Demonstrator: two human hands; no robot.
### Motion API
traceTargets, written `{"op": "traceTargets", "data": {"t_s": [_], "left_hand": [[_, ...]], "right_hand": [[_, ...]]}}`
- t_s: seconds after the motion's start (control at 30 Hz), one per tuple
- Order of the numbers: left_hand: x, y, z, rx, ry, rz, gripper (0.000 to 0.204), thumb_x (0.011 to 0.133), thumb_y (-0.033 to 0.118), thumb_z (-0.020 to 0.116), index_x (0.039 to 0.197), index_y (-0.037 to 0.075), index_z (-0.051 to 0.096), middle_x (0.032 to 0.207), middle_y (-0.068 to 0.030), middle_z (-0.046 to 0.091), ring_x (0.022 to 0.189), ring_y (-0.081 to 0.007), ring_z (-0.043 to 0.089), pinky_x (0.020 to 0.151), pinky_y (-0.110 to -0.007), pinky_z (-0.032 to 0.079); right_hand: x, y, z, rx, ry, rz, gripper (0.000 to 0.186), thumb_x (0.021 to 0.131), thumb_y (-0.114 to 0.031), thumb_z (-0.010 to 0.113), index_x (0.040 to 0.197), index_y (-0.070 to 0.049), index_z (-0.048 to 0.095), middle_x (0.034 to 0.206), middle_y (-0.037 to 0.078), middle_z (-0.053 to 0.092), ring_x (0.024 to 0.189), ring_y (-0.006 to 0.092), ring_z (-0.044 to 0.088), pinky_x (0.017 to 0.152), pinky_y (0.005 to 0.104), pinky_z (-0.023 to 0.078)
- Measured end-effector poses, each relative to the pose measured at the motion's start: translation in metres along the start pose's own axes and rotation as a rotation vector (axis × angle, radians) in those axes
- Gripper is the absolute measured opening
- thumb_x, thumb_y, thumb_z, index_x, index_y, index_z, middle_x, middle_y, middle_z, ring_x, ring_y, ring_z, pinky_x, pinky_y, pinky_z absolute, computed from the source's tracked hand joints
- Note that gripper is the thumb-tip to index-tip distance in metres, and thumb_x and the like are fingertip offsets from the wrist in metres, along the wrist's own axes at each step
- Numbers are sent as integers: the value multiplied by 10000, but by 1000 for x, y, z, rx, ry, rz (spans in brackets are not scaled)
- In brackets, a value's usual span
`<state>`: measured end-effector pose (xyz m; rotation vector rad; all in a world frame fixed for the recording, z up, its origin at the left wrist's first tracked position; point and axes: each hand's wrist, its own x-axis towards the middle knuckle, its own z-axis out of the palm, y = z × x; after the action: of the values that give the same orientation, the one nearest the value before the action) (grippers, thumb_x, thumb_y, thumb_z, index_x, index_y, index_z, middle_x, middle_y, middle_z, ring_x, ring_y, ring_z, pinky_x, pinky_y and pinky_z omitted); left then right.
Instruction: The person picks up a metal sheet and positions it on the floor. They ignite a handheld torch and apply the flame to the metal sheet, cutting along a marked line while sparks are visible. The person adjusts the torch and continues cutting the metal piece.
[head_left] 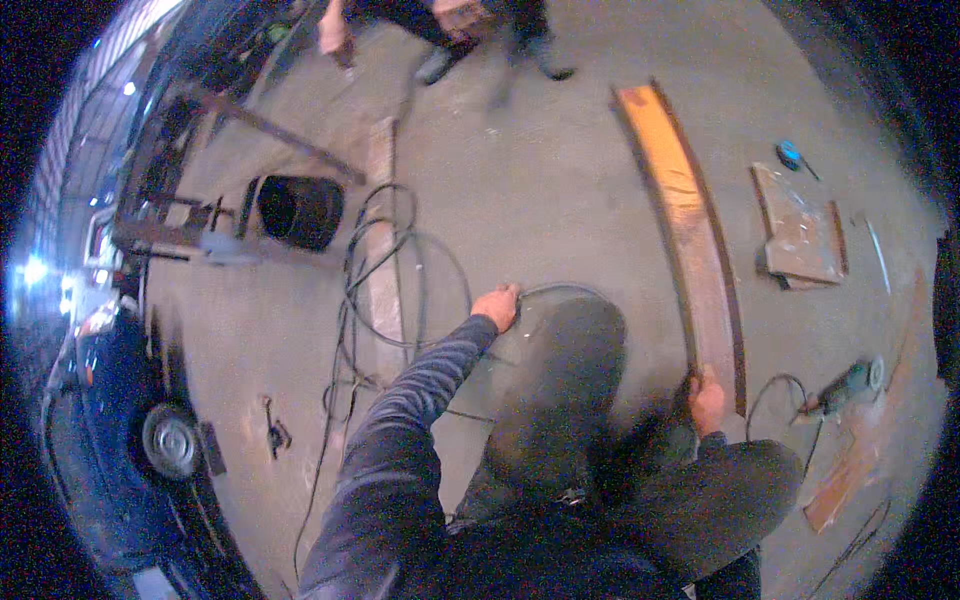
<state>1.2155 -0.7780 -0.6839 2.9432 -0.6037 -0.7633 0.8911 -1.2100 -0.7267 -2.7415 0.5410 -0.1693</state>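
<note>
My left hand (498,306) is closed around a dark cable (565,288), which arcs to the right from my fist toward my knee. Farther right, a long steel channel (690,215) lies on the floor, orange at its far end and rusty brown nearer me. At the channel's near end my right hand (708,402) grips its edge; the fingertips are partly hidden. A coil of loose cable (352,290) spreads over the floor left of my left hand, crossing a flat pale metal bar (382,265).
At right are a green angle grinder (850,390), a rusty plate (803,230) and a blue tape measure (789,155). Leftward stand a black bucket (300,210), a small dark tool (275,430) and a dark vehicle (120,430). Another person's hand (460,15) shows at the far edge.
</note>
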Motion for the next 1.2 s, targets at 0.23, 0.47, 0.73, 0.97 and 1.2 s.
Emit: {"op": "traceTargets", "data": {"t_s": [0.23, 0.47, 0.73, 0.97, 1.2], "left_hand": [[-201, -146, -11, -58, -75, -450, 329, 933, 150, 451, 1236, 52, 534, 1103, -269, 674, 1008, -447, 660, 875, -546, 514], [-348, -282, 39, 60, -208, -779, 396, 959, 297, 533, 1319, 134, 550, 1156, -167, 696, 1002, -388, 678, 810, -488, 544], [-449, -363, 60, 617, 66, -714, 264, 963, 266, 541, 1030, 79, 714, 916, -103, 723, 806, -305, 707, 664, -438, 557], [-366, -349, 94, 450, -485, -585, 295, 914, 274, 565, 1124, 140, 721, 1139, -135, 717, 1059, -318, 689, 863, -414, 571], [-305, -316, 111, 483, -578, -179, 318, 855, 386, 611, 1032, 148, 724, 1071, -129, 722, 969, -302, 698, 815, -443, 562]], "right_hand": [[-2, -32, 4, 73, -111, 73, 386, 941, -225, 588, 1268, -21, 573, 856, 262, 658, 770, 470, 630, 677, 552, 488], [1, -12, 7, 27, -184, 237, 314, 923, -212, 584, 1206, -77, 566, 876, 254, 648, 808, 479, 620, 698, 576, 467], [11, -28, -1, 144, -369, 362, 246, 922, -201, 578, 1136, -101, 511, 900, 253, 643, 824, 478, 620, 710, 598, 458], [0, -29, 2, 117, -290, 275, 234, 920, -203, 586, 1111, -77, 536, 833, 270, 638, 768, 510, 619, 687, 611, 456], [36, -12, -9, 175, -235, 264, 183, 903, -215, 646, 991, -55, 625, 838, 170, 686, 706, 335, 672, 620, 456, 522]]}}
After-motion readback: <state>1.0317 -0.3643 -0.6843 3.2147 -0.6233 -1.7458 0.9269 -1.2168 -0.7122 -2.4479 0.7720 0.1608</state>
